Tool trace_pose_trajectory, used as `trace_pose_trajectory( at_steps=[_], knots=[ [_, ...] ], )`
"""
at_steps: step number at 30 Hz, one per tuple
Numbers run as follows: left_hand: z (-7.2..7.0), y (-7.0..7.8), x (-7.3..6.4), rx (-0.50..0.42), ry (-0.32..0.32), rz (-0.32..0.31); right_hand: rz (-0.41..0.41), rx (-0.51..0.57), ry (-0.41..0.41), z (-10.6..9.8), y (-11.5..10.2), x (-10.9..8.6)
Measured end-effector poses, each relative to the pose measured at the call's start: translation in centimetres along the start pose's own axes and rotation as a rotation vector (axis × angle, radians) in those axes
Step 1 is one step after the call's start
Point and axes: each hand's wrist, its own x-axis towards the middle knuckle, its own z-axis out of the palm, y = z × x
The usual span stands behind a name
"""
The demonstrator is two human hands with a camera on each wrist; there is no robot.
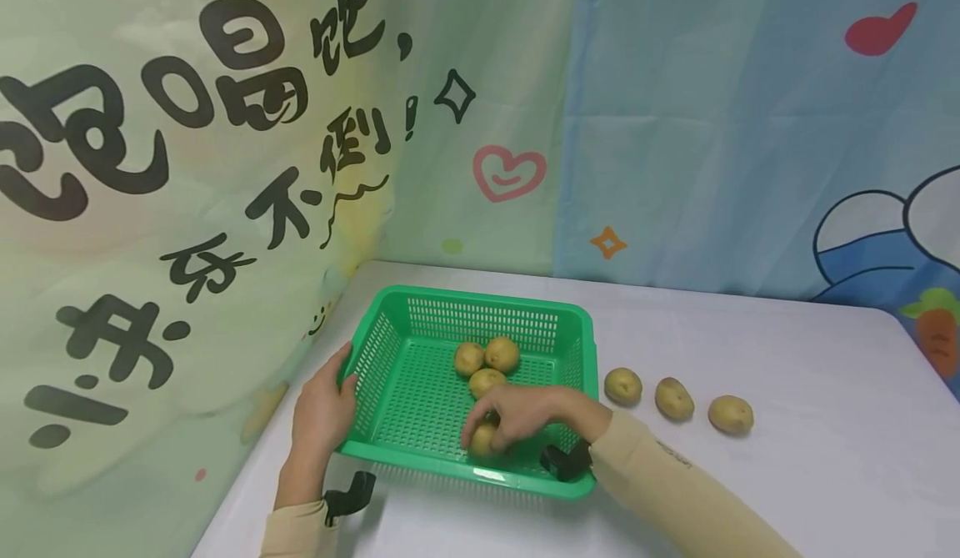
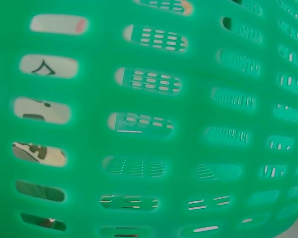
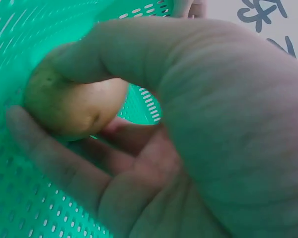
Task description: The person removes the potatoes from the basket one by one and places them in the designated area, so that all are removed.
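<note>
My right hand (image 1: pixel 519 414) reaches down into a green plastic basket (image 1: pixel 420 458) and holds a potato (image 1: pixel 482 439) near the front wall. In the right wrist view, the thumb lies over that potato (image 3: pixel 84 106) and the fingers curve beneath it, close to the perforated basket floor. My left hand (image 1: pixel 324 412) grips the basket's left rim, its thumb at the edge. Only the slotted green wall (image 2: pixel 193 109) fills the left wrist view. Behind the held potato, a second potato (image 1: pixel 486 381) and two more potatoes (image 1: pixel 501 355) sit grouped on the basket floor.
Right of the basket, a potato (image 1: pixel 622 386), another potato (image 1: pixel 674 399) and a third potato (image 1: pixel 731 414) lie in a row on the white table (image 1: pixel 825 458). Printed cloth backdrops (image 1: pixel 675 124) rise behind the table and along its left side.
</note>
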Motion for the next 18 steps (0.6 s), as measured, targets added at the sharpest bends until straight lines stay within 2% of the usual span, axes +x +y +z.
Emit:
trace_pose_trajectory(
  at_steps=[9, 18],
  knots=[
    [0.0, 0.0, -0.1, 0.008, -0.003, 0.001, -0.126, 0.014, 0.114, -0.6, -1.2, -0.1],
    [-0.1, -0.1, 0.0, 0.018, -0.007, 0.010, -0.161, 0.020, 0.166, -1.0, -1.8, -1.3]
  ],
)
